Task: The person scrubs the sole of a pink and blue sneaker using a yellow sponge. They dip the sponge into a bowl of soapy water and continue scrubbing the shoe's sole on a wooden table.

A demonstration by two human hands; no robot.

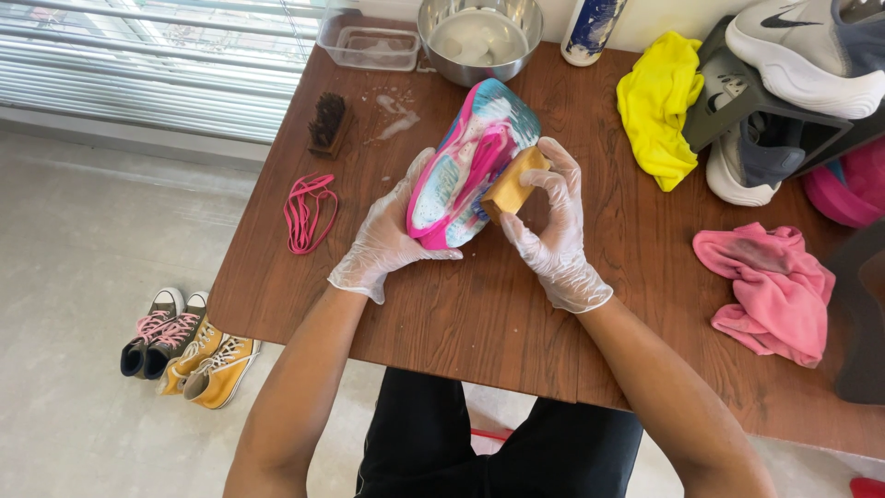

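Observation:
My left hand (383,242), in a clear glove, grips a pink, white and teal sneaker (466,161) that lies sole-up over the wooden table (461,314). Soap foam covers parts of the sole. My right hand (553,231), also gloved, holds a wooden brush block (513,183) pressed against the sneaker's right side.
A steel bowl of soapy water (477,37), a clear plastic tub (369,41) and a spray bottle (590,28) stand at the back. A dark brush (328,123) and pink laces (309,210) lie left. Yellow cloth (659,106), pink cloth (772,286) and grey sneakers (793,83) sit right. Two pairs of shoes (184,346) are on the floor.

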